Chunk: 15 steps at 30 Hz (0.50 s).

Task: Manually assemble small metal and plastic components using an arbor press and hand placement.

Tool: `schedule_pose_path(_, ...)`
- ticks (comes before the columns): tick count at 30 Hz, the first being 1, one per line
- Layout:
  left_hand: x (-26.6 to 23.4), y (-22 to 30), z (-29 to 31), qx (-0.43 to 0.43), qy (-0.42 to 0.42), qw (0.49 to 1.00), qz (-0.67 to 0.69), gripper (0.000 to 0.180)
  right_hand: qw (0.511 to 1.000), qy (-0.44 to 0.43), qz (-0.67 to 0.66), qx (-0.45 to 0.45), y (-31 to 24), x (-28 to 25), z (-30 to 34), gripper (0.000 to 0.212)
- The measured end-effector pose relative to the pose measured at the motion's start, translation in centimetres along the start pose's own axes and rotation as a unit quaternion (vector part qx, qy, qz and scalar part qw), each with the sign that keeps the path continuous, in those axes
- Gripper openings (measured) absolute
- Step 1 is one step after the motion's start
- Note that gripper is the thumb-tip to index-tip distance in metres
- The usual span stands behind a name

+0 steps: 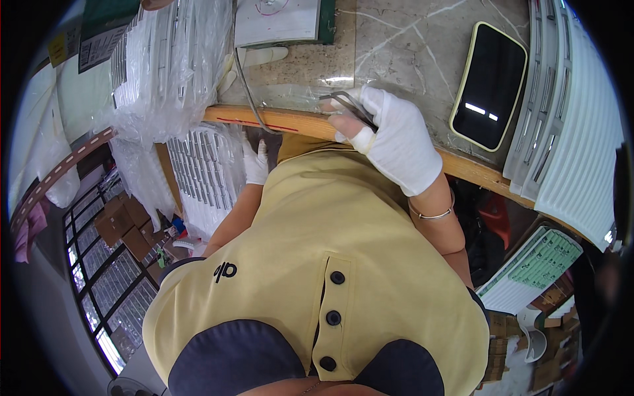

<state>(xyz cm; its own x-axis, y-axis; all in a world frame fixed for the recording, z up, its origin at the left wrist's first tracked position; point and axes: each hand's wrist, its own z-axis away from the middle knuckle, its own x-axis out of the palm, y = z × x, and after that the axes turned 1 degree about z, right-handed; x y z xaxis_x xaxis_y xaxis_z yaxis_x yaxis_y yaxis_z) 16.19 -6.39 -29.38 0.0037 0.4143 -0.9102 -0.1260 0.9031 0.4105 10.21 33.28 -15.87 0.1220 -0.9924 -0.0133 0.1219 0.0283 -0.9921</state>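
My right hand (399,135), in a white glove with bare fingertips, is closed on a pair of grey metal tweezers (356,107) just over the table's wooden front edge (310,123). The tweezers point left, and nothing can be made out between their tips. My left hand (255,164), also in a white glove, hangs low beside my body, below the table edge. Its visible fingers point up and stand apart, and I see nothing in them. Right beside it is a plastic-wrapped stack of trays (201,168).
A phone with a pale yellow case (489,86) lies right of my right hand. Stacked white trays (574,125) stand at the far right. A grey cable (244,86) drops over the edge. Wrapped trays (165,72) and a green-edged box (284,23) are at the back left.
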Motion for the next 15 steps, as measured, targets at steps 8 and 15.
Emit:
schedule_pose_path(8,0.1,2.3,-1.0,-0.029,-0.143,0.983,0.107,0.044,0.999,0.004,-0.032,0.021,0.0,0.1,0.1,0.029)
schedule_pose_path(15,0.9,0.1,-0.5,0.109,-0.091,0.99,0.018,0.046,0.999,-0.004,-0.015,0.034,0.0,0.1,0.0,0.03)
